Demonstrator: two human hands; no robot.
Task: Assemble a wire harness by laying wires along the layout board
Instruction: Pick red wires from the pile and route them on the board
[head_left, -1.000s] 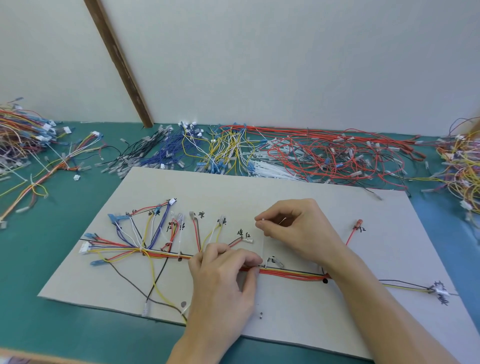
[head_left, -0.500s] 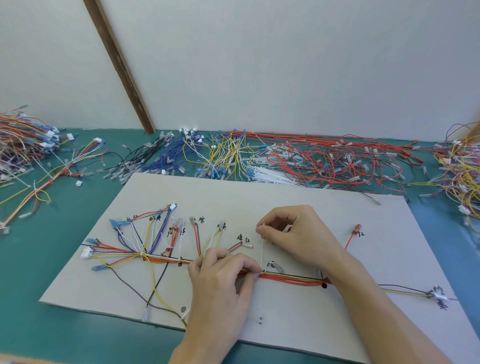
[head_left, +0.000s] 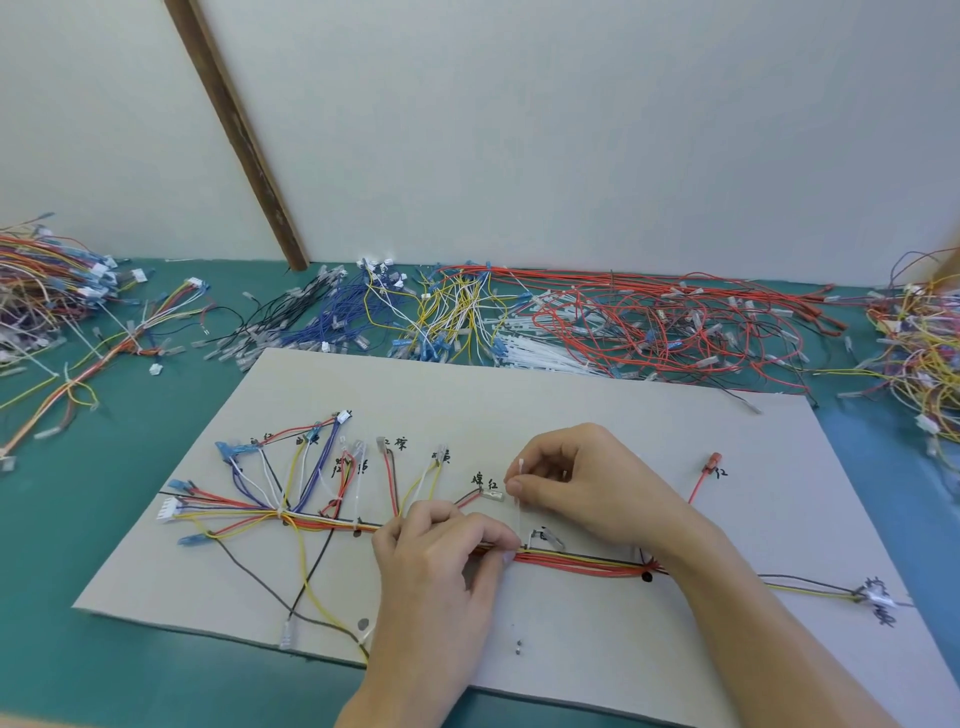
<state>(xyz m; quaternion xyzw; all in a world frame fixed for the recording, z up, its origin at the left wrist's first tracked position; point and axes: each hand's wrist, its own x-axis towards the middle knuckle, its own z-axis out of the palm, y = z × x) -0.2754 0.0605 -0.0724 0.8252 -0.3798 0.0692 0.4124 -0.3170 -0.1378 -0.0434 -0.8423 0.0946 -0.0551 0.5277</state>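
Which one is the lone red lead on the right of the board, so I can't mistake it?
Start at the grey layout board and find the right hand. Just right of that wrist, one red wire rises alone from the main bundle. It alone ends in a red terminal, beside a handwritten mark.

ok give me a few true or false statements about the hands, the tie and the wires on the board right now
1. The right hand pinches a thin white cable tie above the wire bundle. True.
2. The left hand rests flat on the teal table, away from the layout board. False: it holds the bundle on the layout board.
3. The loose red wires lie behind the board. True.
4. The red terminal lies left of both hands. False: it lies to their right.
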